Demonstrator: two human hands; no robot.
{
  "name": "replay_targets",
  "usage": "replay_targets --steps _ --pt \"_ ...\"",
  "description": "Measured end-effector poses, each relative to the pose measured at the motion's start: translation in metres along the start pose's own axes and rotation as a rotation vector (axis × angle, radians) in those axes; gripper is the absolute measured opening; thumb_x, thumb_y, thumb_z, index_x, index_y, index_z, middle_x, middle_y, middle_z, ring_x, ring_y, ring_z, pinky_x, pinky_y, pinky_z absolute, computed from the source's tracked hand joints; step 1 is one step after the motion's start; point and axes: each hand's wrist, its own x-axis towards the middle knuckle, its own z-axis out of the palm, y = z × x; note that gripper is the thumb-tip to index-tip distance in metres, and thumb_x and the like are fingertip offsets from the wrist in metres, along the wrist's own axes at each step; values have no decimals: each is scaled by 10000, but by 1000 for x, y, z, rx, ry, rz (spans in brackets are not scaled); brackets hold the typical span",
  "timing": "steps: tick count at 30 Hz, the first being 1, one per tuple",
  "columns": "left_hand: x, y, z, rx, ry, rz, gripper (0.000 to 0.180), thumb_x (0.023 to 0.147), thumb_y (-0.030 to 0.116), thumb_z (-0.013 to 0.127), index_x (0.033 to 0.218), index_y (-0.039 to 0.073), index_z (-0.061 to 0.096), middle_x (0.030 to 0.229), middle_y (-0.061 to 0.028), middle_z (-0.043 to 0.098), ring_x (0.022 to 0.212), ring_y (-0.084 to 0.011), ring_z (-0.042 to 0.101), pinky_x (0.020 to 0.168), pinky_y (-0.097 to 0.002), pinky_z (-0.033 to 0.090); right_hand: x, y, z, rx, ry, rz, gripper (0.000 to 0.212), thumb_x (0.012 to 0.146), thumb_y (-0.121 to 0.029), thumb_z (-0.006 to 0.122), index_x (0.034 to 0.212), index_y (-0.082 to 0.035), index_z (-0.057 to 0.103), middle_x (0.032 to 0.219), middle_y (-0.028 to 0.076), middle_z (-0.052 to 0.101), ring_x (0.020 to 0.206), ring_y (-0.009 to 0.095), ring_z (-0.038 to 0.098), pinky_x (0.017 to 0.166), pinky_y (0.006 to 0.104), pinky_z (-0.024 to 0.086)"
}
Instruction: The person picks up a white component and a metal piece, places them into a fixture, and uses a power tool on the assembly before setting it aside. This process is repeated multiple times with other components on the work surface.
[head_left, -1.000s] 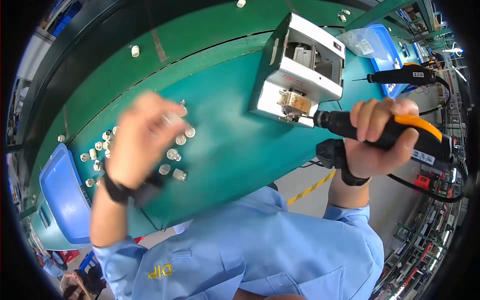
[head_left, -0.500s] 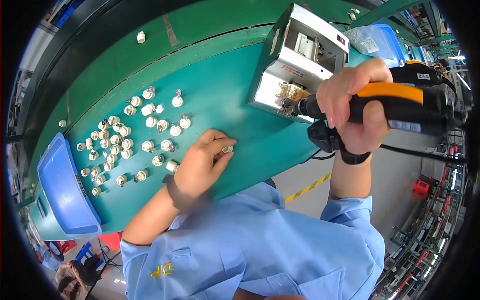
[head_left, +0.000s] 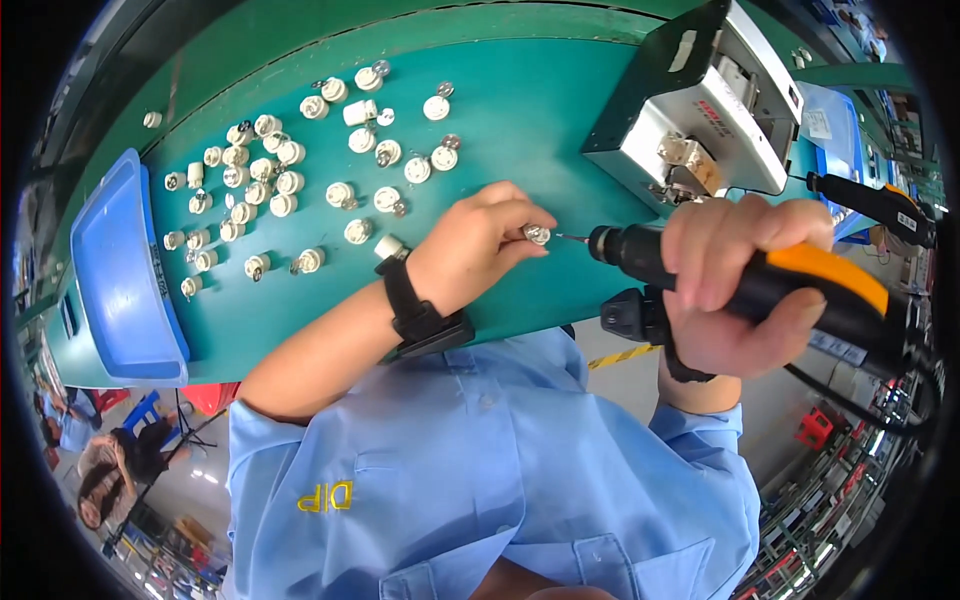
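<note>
My left hand [head_left: 470, 245] pinches a small round white part [head_left: 537, 234] with a metal face, between thumb and fingertips just above the green mat. My right hand [head_left: 740, 275] is wrapped round a black and orange electric screwdriver [head_left: 632, 254]. Its thin bit points left at the metal face of the pinched part; whether they touch is too small to tell. Many similar white parts with metal pieces, such as this white part [head_left: 388, 200], lie scattered on the mat to the left. A white part [head_left: 391, 247] lies close to my left wrist.
A silver and black screw feeder [head_left: 690, 110] stands at the back right, beyond my right hand. Another black and orange screwdriver [head_left: 868, 207] is right of it, near a blue bin [head_left: 842, 130]. At the far left is a blue tray [head_left: 125, 290]. A cable hangs from the held screwdriver.
The screwdriver has moved from the screw feeder's front toward my left hand, its bit now near the pinched part. My left hand has turned the part's metal face toward the bit. The view has shifted.
</note>
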Motion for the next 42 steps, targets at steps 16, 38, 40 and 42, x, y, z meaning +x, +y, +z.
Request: replay_targets --steps 16,38,40,42 --pt "-6 -7 -3 61 -4 50 261 770 -42 698 1016 36 653 918 -95 582 774 -234 634 673 -330 520 -9 25 17 -29 -187 86 341 882 -236 675 1034 -36 443 669 56 556 561 164 548 522 294 479" --pt "-3 17 2 240 9 -51 206 753 36 729 932 36 626 853 -114 549 686 -287 599 610 -375 495 17 -37 -46 -226 216 -221 411 949 -438 494 1059 -43 464 558 26 435 479 129 430 512 285 373" --pt "-3 14 3 227 -6 -41 184 760 34 728 924 25 644 860 -111 559 664 -272 594 603 -361 494 19 -30 -47 -215 181 -193 368 952 -399 496 1037 -43 464 555 31 436 482 127 436 511 289 377" --pt "-3 16 5 201 11 -32 168 766 34 723 918 21 653 861 -111 565 661 -268 593 604 -355 493 20 -26 -49 -222 157 -184 364 960 -402 470 1044 -47 479 566 19 427 487 116 415 515 285 357"
